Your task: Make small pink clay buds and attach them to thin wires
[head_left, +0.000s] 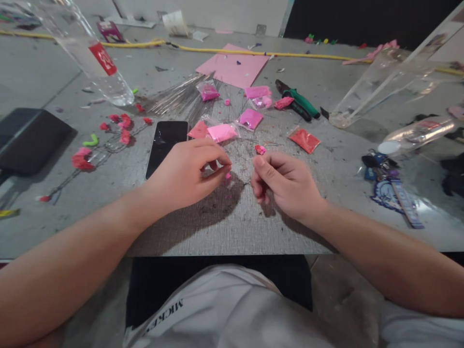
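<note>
My right hand [288, 181] is closed in a pinch, with a small pink and red clay piece [260, 149] at its thumb tip. A short dark wire end seems to stick out beside its curled fingers. To the left, my left hand [188, 169] has thumb and forefinger tips pressed together; what they hold, if anything, is too small to make out. Just under those tips shows a tiny pink bit [228, 176]. Behind the hands lie a bag of light pink clay [222, 132], a magenta packet [250, 119] and a red packet [305, 140].
A black phone [165, 140] lies partly behind my left hand. Thin wires [181, 99] fan out near a pink sheet [235, 65]. Green-handled pliers [299, 101] rest at the back. Water bottle [97, 53], red clay flowers on wires [82, 158], and keychain [389, 193] flank the workspace.
</note>
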{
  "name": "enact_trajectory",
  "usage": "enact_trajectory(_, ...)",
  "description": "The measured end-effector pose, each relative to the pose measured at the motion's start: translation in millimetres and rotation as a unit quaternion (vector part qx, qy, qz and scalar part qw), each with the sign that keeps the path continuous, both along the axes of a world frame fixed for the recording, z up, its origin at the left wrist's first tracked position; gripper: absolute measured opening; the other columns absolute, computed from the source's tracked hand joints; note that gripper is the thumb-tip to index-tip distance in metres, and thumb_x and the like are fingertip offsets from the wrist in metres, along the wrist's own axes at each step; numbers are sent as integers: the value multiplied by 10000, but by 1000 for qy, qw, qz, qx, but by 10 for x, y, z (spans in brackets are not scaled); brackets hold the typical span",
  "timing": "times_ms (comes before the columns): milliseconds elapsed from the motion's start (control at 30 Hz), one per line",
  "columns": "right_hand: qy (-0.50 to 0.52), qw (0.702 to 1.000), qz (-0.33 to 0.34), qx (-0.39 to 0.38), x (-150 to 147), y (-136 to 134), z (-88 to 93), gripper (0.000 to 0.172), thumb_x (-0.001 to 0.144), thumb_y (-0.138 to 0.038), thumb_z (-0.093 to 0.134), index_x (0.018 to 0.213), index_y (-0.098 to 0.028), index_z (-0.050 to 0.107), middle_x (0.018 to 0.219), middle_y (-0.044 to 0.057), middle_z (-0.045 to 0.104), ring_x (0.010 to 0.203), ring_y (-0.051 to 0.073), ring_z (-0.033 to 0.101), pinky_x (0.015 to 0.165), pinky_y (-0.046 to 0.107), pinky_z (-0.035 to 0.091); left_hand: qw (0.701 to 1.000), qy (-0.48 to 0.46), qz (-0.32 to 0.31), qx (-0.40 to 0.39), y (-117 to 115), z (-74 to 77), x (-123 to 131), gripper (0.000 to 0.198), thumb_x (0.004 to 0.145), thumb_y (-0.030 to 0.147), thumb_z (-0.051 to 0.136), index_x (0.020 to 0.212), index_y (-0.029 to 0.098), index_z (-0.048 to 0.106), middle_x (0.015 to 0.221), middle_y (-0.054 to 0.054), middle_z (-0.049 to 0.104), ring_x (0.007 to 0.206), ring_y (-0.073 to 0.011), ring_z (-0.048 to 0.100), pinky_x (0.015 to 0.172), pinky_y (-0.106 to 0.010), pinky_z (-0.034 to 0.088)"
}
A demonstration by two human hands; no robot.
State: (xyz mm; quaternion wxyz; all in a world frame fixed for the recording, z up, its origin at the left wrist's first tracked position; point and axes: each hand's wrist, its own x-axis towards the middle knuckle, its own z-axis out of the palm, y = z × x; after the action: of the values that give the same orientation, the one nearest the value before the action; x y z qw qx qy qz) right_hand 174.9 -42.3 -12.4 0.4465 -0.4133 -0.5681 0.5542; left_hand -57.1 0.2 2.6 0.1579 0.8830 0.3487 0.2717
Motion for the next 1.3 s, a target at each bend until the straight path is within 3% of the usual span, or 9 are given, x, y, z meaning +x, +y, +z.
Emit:
enact_trajectory(133,1,1000,-17,0,-10,14,17,450,857,-617,859,905,-220,653,734,-13,767,542,118,688,388,197,459,999,-20,22,-41,-24,36,26,111,941,287,666,940,214,749,923,-34,786,760,-166,684,723,-306,546)
enact_trajectory(267,2,1000,-8,-3,-16,-6,49,470,781,-579,933,859,-218,641,675,-21,750,535,130,696,404,208,488,991,-67,31,-115,-52,66,56,137,945,321,685,903,210,754,900,-27,783,737,-151,682,652,-274,538)
enact_trajectory(400,-14,998,11,54,-8,-64,46,351,859,-500,897,851,-211,699,656,-28,739,532,114,682,495,233,576,980,-91,4,-176,-73,80,74,124,941,307,713,885,206,758,854,-20,773,713,-139,682,632,-255,544)
enact_trajectory(600,-65,988,-37,137,-5,-89,-19,179,1044,-393,703,1086,-234,773,858,12,816,661,127,733,541,254,594,975,-96,-17,-200,-93,79,91,110,947,252,703,881,194,768,806,-17,769,687,-132,687,593,-237,525)
enact_trajectory(800,-32,989,-77,124,-37,-73,-11,185,1005,-408,753,1071,-239,715,1032,51,835,810,184,807,572,290,631,958,-119,-21,-258,-84,79,93,122,960,260,698,889,193,771,824,-32,786,719,-159,714,600,-260,556)
enact_trajectory(900,-49,988,-78,121,-22,-75,7,191,960,-415,811,996,-243,736,925,32,825,772,191,802,559,295,627,948,-132,-18,-290,-76,80,90,115,953,255,708,880,193,771,821,-30,788,719,-164,725,606,-265,571)
enact_trajectory(1067,-88,976,-83,184,15,-81,10,94,941,-353,841,945,-265,809,757,-17,773,611,135,696,573,299,603,940,-128,-38,-314,-68,74,87,119,966,266,691,893,203,760,792,-20,785,706,-171,747,618,-273,605)
enact_trajectory(1300,-76,979,-67,177,-15,-111,25,99,971,-264,778,1050,-261,837,969,30,842,779,171,788,649,313,661,930,-154,-33,-332,-71,64,95,117,971,255,697,902,198,774,858,-33,814,740,-170,756,642,-269,608)
